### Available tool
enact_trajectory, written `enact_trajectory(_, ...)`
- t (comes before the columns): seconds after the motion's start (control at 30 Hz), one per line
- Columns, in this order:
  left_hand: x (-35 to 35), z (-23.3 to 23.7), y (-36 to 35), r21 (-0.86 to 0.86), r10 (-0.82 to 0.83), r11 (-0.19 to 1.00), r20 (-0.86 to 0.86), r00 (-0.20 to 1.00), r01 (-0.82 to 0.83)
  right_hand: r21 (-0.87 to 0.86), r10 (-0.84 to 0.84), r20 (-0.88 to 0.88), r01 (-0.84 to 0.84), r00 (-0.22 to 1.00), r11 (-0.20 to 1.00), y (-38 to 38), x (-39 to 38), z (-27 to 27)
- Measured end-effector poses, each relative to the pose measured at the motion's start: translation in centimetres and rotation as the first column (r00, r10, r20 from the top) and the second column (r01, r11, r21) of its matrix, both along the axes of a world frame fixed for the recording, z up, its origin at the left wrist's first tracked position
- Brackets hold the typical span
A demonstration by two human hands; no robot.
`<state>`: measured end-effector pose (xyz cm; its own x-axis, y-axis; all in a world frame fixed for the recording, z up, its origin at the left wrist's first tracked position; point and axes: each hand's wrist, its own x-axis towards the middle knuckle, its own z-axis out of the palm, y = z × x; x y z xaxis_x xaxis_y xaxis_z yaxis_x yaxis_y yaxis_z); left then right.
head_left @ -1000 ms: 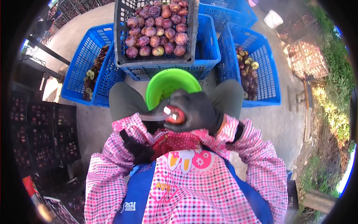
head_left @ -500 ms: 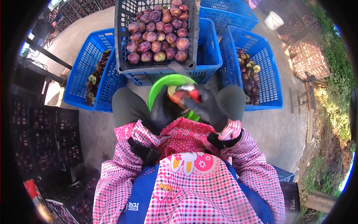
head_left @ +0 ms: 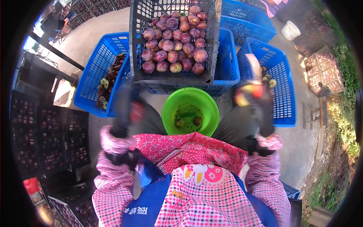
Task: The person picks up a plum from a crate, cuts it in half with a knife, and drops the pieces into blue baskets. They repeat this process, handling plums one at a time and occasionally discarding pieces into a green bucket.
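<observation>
My left hand [head_left: 126, 104], in a dark glove and blurred, is beside the left blue crate [head_left: 85, 85], closed round a small red thing [head_left: 137, 111] too smeared to name. Beside the right blue crate [head_left: 284, 100], my right hand [head_left: 262, 109], also gloved and blurred, is closed on a knife [head_left: 254, 66] whose blade points up. A red and yellow patch shows at its fingers. Between my knees stands a green bucket [head_left: 168, 117] with a few fruit pieces and a green thing at its bottom. A black crate [head_left: 172, 78] of whole plums [head_left: 172, 56] rests ahead.
Cut fruit lies in the left and right blue crates. More blue crates [head_left: 247, 30] stand behind the black one. At the back right is a white bucket [head_left: 290, 30]. Dark stacked crates [head_left: 51, 132] line the left side. Part of another person [head_left: 273, 6] shows at the top.
My hands were together over the green bucket with fruit and a red thing between them. They have moved apart, one left and one right. The bucket's inside is now exposed, and the view has shifted.
</observation>
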<state>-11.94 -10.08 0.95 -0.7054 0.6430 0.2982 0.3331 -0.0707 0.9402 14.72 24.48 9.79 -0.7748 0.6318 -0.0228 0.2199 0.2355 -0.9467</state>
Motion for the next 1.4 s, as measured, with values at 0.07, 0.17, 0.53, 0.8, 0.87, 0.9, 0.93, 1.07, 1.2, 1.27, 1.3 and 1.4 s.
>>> enact_trajectory(0.07,-5.3,5.9,-2.6,-0.319,0.440,0.751,-0.412,0.798,-0.578,0.327,-0.187,-0.003,0.177,0.982,0.928,6.7,2.7,-0.4)
enact_trajectory(0.17,-6.4,8.3,1.8,-0.347,0.262,0.519,-0.806,0.532,-0.781,0.465,-0.260,-0.080,0.267,0.962,0.844,9.1,3.7,-0.2)
enact_trajectory(0.53,-12.0,-6.7,17.9,-0.618,-0.011,0.598,-0.643,0.765,-0.511,0.120,-0.249,-0.044,0.253,0.967,0.960,2.1,1.2,-1.3)
enact_trajectory(0.8,1.9,3.9,11.3,0.268,-0.298,0.953,0.751,0.589,0.140,-0.068,0.063,-0.016,-0.064,0.998,0.996,-4.4,-1.4,-3.1)
enact_trajectory(0.87,4.3,1.4,8.3,0.314,-0.378,0.924,0.840,0.389,0.218,-0.040,0.173,-0.131,-0.180,0.976,0.983,-7.9,-3.4,-3.6)
enact_trajectory(0.9,6.5,3.2,7.8,0.268,-0.298,0.954,0.901,0.313,0.137,-0.066,0.225,-0.036,-0.227,0.974,0.972,-8.9,-3.5,-3.3)
enact_trajectory(0.93,7.8,2.9,7.1,0.266,-0.296,0.954,0.906,0.302,0.138,-0.072,0.221,-0.026,-0.223,0.975,0.972,-9.9,-3.7,-3.0)
enact_trajectory(1.07,11.4,2.1,5.8,0.193,-0.238,0.969,0.899,0.369,0.154,0.198,0.355,-0.062,-0.337,0.933,0.921,-13.0,-2.9,-2.2)
enact_trajectory(1.2,12.8,1.8,5.6,0.243,-0.274,0.962,0.871,0.409,0.127,0.295,0.350,-0.070,-0.316,0.934,0.902,-13.9,-1.9,-1.9)
enact_trajectory(1.27,13.1,2.2,5.5,0.296,-0.344,0.938,0.861,0.376,0.180,0.308,0.357,-0.041,-0.328,0.933,0.893,-14.2,-1.5,-1.9)
enact_trajectory(1.3,13.3,2.6,5.5,0.282,-0.334,0.941,0.860,0.385,0.184,0.310,0.353,-0.043,-0.323,0.935,0.894,-14.4,-1.3,-1.8)
enact_trajectory(1.4,13.9,2.9,5.7,0.281,-0.349,0.935,0.831,0.433,0.215,0.395,0.324,-0.039,-0.283,0.945,0.874,-14.7,-0.9,-1.7)
